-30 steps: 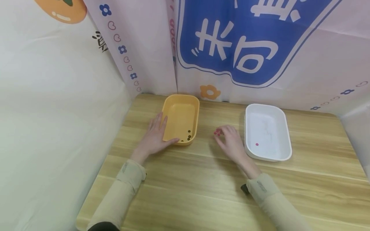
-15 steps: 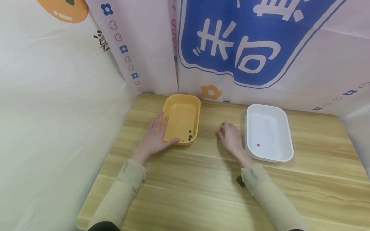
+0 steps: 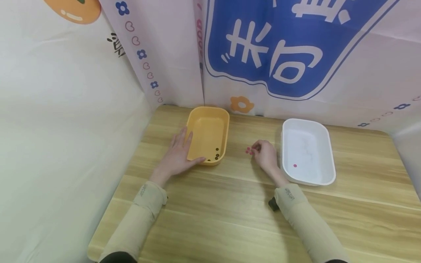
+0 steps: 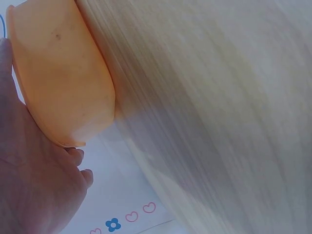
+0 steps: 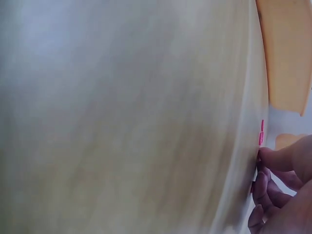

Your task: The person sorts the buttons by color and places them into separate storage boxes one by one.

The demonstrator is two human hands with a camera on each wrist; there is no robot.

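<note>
My left hand (image 3: 175, 157) rests along the left side and near corner of a yellow tray (image 3: 227, 136), fingers spread and thumb on the near rim. In the left wrist view the palm lies beside the outer wall of the tray (image 4: 68, 73). Several small dark discs (image 3: 217, 155) lie in its near right part. My right hand (image 3: 265, 155) is low over the table between the trays, thumb and fingers bent at a cluster of small pink discs (image 3: 248, 150). In the right wrist view flat pink pieces (image 5: 261, 138) lie just beyond the thumb tip; whether one is pinched is hidden.
A white tray (image 3: 331, 160) stands to the right of my right hand, with one pink disc (image 3: 295, 166) inside. The wooden table (image 3: 217, 212) backs onto a printed sheet (image 3: 213, 91). A white sheet also hangs on the left.
My right hand first came forward over the pink discs, hiding them, then drew slightly right so several show again at its fingertips. The left hand has stayed on the yellow tray.
</note>
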